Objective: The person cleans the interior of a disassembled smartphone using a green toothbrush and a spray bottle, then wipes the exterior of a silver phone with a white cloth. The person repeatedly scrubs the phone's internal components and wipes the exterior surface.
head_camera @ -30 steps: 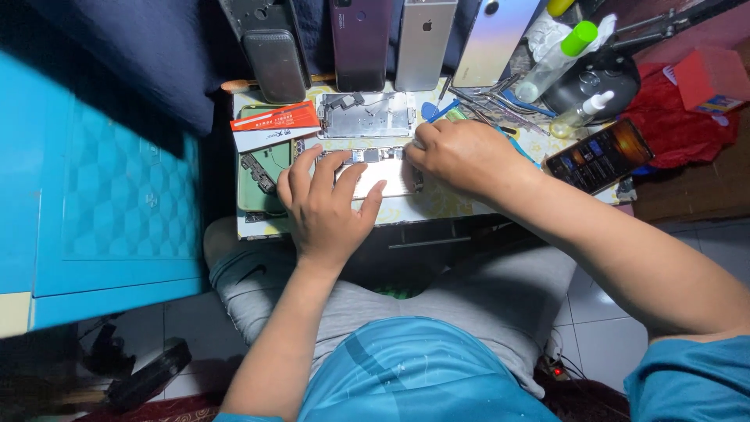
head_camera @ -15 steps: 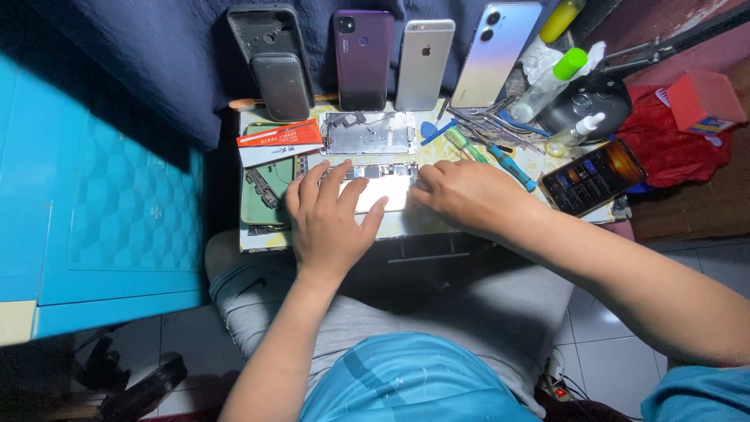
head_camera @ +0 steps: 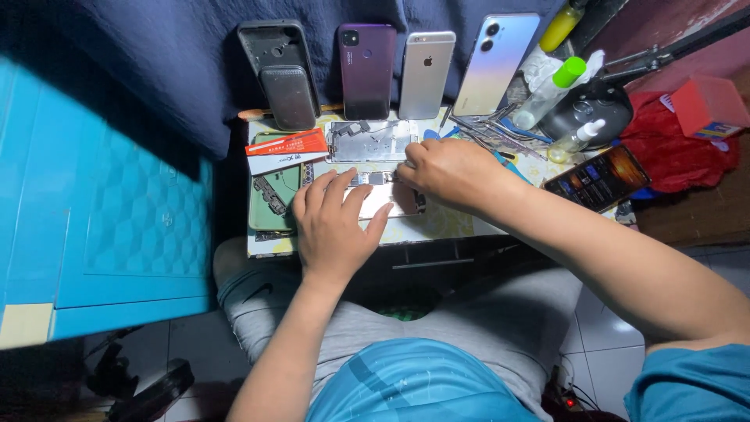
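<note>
The opened phone (head_camera: 383, 195) lies flat on the small table (head_camera: 437, 227). The left hand (head_camera: 336, 227) rests on it with fingers spread. The right hand (head_camera: 449, 172) pinches its top edge. Four phones (head_camera: 426, 74) lean behind.

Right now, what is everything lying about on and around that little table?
phones: four, one dark and gutted, purple, silver, pale blue, propped against the blue cloth at the back
pouch: one, dark, leaning on the gutted phone
opened phone: one, silver, mid table
card: one, red and white, left of the opened phone
green case: one, table's left edge
tools: several, metal, right rear
bottles: three, clear or yellow, right rear
lit phone: one, dark, right edge
red box: one, far right
cabinet: one, blue, left
left hand: flat on a pale part
right hand: fingertips on that part
</note>
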